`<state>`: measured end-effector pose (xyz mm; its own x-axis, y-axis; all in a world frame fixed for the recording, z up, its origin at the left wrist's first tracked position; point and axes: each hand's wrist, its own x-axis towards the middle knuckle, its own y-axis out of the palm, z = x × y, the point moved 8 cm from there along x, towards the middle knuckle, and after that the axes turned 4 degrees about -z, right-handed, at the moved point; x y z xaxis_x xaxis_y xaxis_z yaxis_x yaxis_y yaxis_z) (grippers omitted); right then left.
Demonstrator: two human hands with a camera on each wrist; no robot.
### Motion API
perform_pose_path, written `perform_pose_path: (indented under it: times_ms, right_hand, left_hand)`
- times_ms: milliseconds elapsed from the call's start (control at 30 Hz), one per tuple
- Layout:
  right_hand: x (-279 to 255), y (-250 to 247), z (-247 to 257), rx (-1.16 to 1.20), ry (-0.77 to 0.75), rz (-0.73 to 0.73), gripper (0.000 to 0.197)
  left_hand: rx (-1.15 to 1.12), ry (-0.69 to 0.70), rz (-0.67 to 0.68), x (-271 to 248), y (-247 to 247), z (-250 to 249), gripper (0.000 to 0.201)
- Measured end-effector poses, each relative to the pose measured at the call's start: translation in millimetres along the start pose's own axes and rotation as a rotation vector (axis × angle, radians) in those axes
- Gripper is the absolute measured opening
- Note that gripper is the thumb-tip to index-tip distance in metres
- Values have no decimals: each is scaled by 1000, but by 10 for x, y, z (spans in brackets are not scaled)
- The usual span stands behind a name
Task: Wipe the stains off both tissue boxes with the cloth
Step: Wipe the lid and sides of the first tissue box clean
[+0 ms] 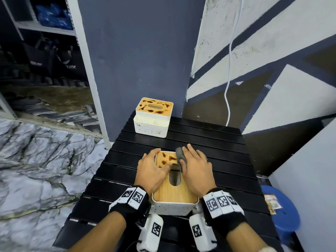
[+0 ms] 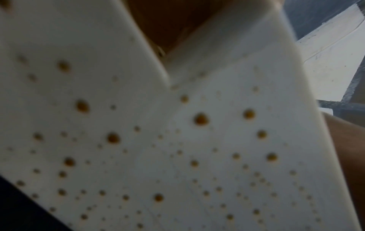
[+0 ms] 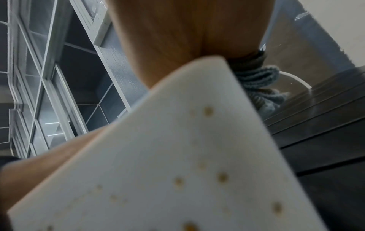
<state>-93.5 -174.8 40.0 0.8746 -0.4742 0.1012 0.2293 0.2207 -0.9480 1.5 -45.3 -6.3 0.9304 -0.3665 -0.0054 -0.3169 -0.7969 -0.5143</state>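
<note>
A black slatted surface [image 1: 209, 142] is seen in the middle of the head view, with a grey marbled floor [image 1: 36, 151] on the left and a shelf rack [image 1: 54, 30] far off on the left. A blue stool [image 1: 283, 211] is seen low on the right, just beside the surface. Two tissue boxes are set on the surface, well apart. The near tissue box [image 1: 174, 195] is white with brown dots on its sides and a wooden lid with a slot. Its near half is seen clean, and dark brown stains [image 1: 168, 159] are left on the far half of the lid. In the left wrist view its dotted white side [image 2: 177, 156] is seen very close and blurred. The far tissue box [image 1: 153, 118] is placed at the far left edge of the surface, and its lid is covered with brown stains. The left hand [image 1: 151, 170] is laid on the left part of the near lid, with its fingers bent over the far left corner and its thumb on the wood, so the box is held. The right hand [image 1: 197, 168] is laid flat on the right part of the lid, fingers out straight, and a grey cloth [image 1: 180, 155] is pressed down under it. The cloth [image 3: 256, 81] is seen bunched past the box edge in the right wrist view.
</note>
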Motion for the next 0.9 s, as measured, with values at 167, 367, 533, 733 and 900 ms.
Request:
perform_pose_path:
  times_ms: [167, 367, 533, 733, 900]
  right_hand:
    - [-262, -5, -10, -1, -42, 32, 49]
    - [-219, -19, -28, -30, -30, 11, 49]
    - [57, 1, -31, 12, -20, 57, 49]
    - [-333, -4, -45, 18, -40, 46, 51]
    - [-194, -30, -57, 11, -31, 40, 49]
  left_hand:
    - [-4, 12, -26, 11, -7, -49, 65]
    - [0, 11, -4, -4, 27, -18, 66]
    - [3, 13, 0, -11, 26, -28, 67]
    - [-12, 24, 5, 4, 49, -24, 66]
    - [12, 28, 7, -11, 53, -27, 65]
